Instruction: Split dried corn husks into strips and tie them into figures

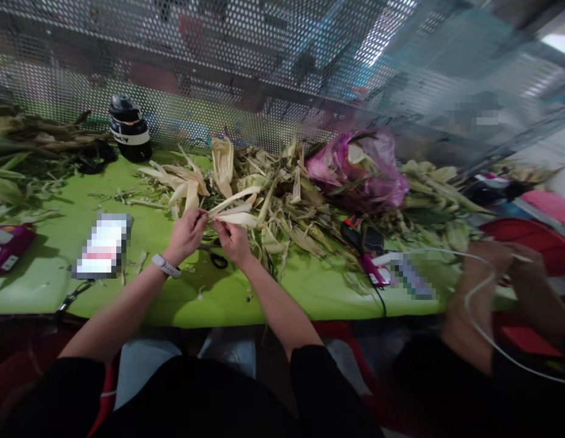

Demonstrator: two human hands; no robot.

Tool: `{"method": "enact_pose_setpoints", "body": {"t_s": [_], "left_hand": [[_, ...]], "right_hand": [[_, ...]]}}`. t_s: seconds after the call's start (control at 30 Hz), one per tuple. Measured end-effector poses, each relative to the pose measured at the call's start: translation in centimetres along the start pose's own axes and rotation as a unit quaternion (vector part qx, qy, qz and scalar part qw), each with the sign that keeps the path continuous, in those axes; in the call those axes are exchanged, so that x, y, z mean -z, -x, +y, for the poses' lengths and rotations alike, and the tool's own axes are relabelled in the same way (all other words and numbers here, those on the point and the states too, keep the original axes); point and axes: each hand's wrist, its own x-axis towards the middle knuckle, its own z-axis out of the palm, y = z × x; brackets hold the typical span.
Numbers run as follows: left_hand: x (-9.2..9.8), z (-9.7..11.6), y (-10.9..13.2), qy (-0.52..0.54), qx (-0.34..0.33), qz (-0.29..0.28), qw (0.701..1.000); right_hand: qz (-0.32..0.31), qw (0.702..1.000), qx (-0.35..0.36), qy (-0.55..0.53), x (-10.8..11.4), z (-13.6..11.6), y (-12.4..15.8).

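Both hands meet over the green table (195, 307), pinching the narrow end of pale corn husk strips (239, 210) that fan out to the right. My left hand (189, 231), with a light band at the wrist, is closed on the husk's end. Just right of it, my right hand (233, 241) is closed on the same husk, fingertips nearly touching the left ones. Beneath the hands lie scissors (218, 260), partly hidden by the right hand. Dried husks (223, 167) and a heap of leaves (296, 210) lie beyond the hands.
At the back left stands a dark bottle (131, 131); a phone (103, 246) lies nearer. A pink plastic bag (360, 167) rests on the leaves. Right are a second phone (414, 277), a white cable (474, 289) and another person's hands (492, 258). Perforated metal (218, 67) borders the table.
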Motion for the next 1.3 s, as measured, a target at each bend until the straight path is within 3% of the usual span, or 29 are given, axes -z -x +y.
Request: {"method": "enact_pose_setpoints", "body": {"t_s": [0.1, 0.2, 0.43, 0.63, 0.83, 1.1, 1.3], "left_hand": [[0.1, 0.0, 0.1, 0.023, 0.016, -0.005, 1.0], [-0.1, -0.4, 0.1, 0.069, 0.019, 0.009, 0.997], [-0.4, 0.1, 0.2, 0.132, 0.065, 0.033, 0.988], [-0.2, 1.0, 0.2, 0.221, 0.108, 0.003, 0.969], [-0.3, 0.6, 0.1, 0.343, 0.175, -0.028, 0.923], [0.0, -0.2, -0.4, 0.482, 0.209, -0.079, 0.847], [0.0, 0.4, -0.5, 0.468, 0.255, -0.054, 0.844]], "right_hand": [[0.014, 1.0, -0.001, -0.004, -0.1, 0.1, 0.2], [0.017, 0.998, 0.053, 0.015, -0.1, 0.4, 0.5], [-0.031, 0.968, 0.163, 0.188, 0.6, 0.4, 0.6], [-0.024, 0.954, 0.206, 0.216, 1.1, -0.3, 0.2], [-0.012, 0.967, 0.189, 0.17, 1.2, 0.0, 0.3], [0.064, 0.989, 0.122, 0.058, 0.3, 0.7, 0.2], [0.08, 0.989, 0.062, 0.104, 0.3, 0.3, 0.2]]}}
